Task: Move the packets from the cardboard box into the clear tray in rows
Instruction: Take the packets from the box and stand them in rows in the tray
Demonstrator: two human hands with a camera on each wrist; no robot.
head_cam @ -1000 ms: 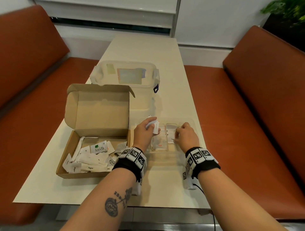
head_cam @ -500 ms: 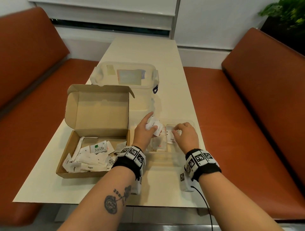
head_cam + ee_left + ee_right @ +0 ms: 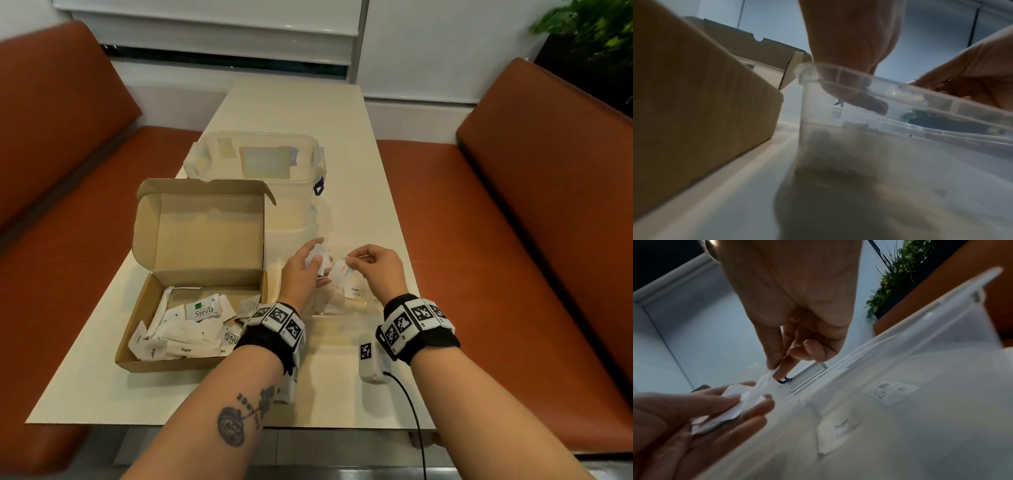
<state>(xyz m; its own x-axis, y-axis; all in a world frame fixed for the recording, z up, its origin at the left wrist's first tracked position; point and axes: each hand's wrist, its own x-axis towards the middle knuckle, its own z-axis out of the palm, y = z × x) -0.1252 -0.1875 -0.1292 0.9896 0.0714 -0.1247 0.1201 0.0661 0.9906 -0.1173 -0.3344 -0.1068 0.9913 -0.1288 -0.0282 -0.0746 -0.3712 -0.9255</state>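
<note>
— Where does the head view look from?
— High up, facing forward and down the worktop (image 3: pixel 294 113); both forearms enter from the lower edge.
— And the wrists?
— Both sit low and close, looking up past the clear tray (image 3: pixel 869 78) (image 3: pixel 920 331) wall. Each also catches the opposite hand.

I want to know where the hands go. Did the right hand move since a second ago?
Yes. The right hand has lifted off the clear tray floor and come toward the left hand, pinching a packet.
</note>
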